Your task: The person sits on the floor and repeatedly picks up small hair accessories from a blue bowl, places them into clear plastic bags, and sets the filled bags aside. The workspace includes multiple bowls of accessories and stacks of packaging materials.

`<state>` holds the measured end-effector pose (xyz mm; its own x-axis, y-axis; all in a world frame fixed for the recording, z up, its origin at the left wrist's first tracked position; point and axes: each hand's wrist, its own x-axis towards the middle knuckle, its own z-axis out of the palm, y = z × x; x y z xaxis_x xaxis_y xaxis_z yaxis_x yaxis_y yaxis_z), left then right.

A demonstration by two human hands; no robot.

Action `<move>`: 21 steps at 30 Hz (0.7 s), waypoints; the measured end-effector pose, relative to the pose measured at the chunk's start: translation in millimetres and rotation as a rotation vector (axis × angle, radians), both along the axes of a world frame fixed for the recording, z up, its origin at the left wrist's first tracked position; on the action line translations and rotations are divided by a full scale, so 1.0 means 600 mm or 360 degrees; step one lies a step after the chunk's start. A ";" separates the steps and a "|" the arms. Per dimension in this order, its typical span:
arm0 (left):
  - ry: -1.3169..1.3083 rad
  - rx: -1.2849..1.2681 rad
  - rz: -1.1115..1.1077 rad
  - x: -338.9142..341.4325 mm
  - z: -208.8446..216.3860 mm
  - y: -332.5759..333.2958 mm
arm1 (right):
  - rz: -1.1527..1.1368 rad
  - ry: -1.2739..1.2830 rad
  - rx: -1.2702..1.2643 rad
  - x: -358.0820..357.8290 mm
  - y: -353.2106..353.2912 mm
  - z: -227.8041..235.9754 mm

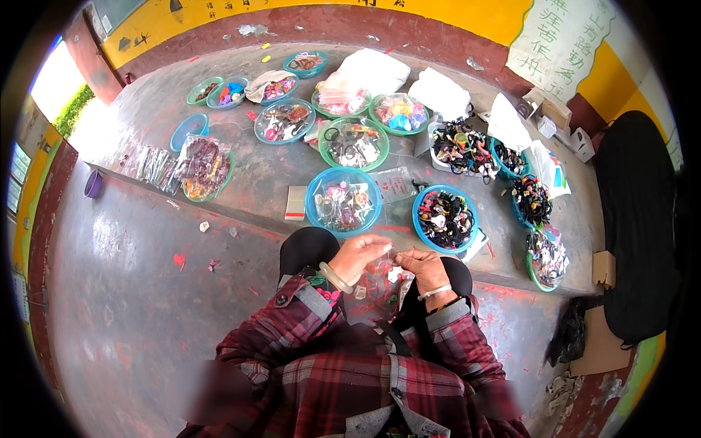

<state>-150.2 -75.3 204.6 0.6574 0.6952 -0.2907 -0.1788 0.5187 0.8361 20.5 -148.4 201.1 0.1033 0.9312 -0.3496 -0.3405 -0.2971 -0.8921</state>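
L hand (358, 255) + R hand (422, 264) grip pinched on clear plastic bag (385, 257); contents blurred, fingertips hidden.

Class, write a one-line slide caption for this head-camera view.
Both hands, left hand and right hand, pinch a clear plastic bag before bowls of small accessories.

A grey concrete floor (124, 292) steps up to a raised concrete ledge (255, 175), both speckled with red scraps. Behind it runs a wall (453, 14) painted yellow above a dark red band. Bright daylight and green foliage (73, 109) show at the far left. Flattened cardboard (602, 350) lies at the right.
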 end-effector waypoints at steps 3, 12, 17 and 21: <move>-0.0103 -0.0124 -0.0088 0.001 -0.003 -0.002 | 0.0001 0.0063 0.0019 0.004 0.000 -0.009; -0.0122 -0.0119 -0.0190 -0.002 -0.008 0.001 | -0.0010 0.0115 0.0007 0.005 0.002 -0.012; -0.0110 -0.0130 -0.0228 -0.001 -0.013 0.001 | 0.0061 0.0027 -0.0017 0.001 0.002 -0.009; -0.0101 -0.0121 -0.0236 0.000 -0.008 0.000 | 0.0091 0.0039 -0.0017 0.003 0.002 -0.017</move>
<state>-150.2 -75.4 199.9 0.7696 0.5671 -0.2934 -0.1468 0.6044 0.7830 22.3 -147.4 190.8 0.0414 0.9316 -0.3612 -0.3447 -0.3260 -0.8803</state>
